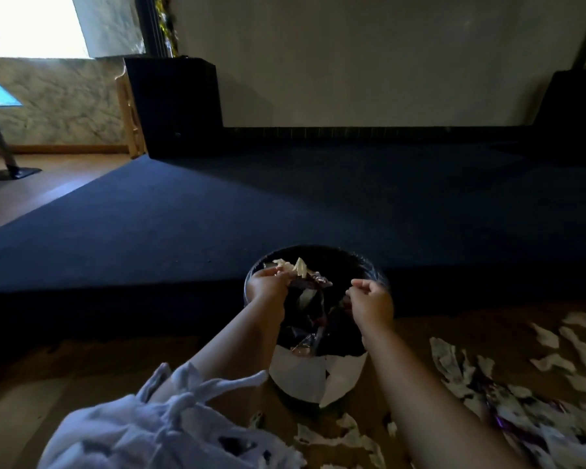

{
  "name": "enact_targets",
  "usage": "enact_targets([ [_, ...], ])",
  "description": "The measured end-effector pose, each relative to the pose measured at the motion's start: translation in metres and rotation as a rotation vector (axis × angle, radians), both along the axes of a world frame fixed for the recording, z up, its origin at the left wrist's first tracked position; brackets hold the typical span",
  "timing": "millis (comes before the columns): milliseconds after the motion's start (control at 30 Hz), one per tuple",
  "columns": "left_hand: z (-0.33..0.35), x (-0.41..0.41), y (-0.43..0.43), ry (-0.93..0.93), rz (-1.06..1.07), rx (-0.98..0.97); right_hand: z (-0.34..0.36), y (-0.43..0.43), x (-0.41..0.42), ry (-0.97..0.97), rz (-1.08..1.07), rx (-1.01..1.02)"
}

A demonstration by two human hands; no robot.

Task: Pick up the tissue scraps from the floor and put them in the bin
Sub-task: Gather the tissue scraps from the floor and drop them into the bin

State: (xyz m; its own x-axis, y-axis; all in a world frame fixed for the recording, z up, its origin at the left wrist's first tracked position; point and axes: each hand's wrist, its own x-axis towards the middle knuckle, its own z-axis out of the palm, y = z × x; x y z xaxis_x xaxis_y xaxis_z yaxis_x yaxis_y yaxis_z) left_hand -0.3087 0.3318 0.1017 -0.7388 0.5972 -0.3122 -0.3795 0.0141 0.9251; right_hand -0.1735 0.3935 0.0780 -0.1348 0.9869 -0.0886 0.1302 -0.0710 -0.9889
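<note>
A round bin (374, 270) with a dark liner and a white lower wall stands on the floor right in front of me, holding dark wrappers and scraps. My left hand (268, 286) is over the bin's left rim and pinches a bunch of white tissue scraps (293, 266). My right hand (371, 301) hovers over the bin's right side with its fingers curled; nothing shows in it. Several torn white tissue scraps (508, 397) lie on the brown floor to the right and near the bin's base (339, 434).
A low dark-carpeted platform (285, 204) rises just behind the bin. Black speaker boxes (173, 106) stand at its back corners. A white fringed garment (156, 424) covers the lower left. A metal stand (0, 140) is on the wooden floor far left.
</note>
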Motion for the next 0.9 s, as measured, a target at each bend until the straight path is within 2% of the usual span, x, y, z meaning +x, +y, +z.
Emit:
enact_targets([
  [67,-0.015,0.004,0.003,0.010,-0.134,-0.069,-0.006,-0.001,-0.001,-0.027,0.012,0.030],
  [167,-0.033,0.001,-0.004,0.074,-0.132,-0.146,-0.009,-0.009,-0.002,-0.071,0.046,0.071],
  [367,-0.040,0.023,-0.073,0.244,-0.239,-0.039,-0.025,-0.061,0.000,-0.055,0.141,0.222],
  [500,-0.079,0.034,-0.143,0.308,-0.285,-0.112,-0.075,-0.112,0.003,-0.060,0.204,0.173],
  [600,-0.127,0.035,-0.200,0.335,-0.276,-0.225,-0.130,-0.144,0.012,-0.149,0.239,0.060],
  [733,-0.204,0.038,-0.269,0.348,-0.224,-0.482,-0.214,-0.180,0.040,-0.477,0.312,-0.017],
  [867,-0.257,0.051,-0.319,0.507,-0.154,-0.769,-0.265,-0.204,0.068,-1.012,0.423,-0.051],
  [900,-0.266,0.054,-0.330,0.519,-0.139,-0.829,-0.270,-0.208,0.074,-1.087,0.440,-0.058],
])
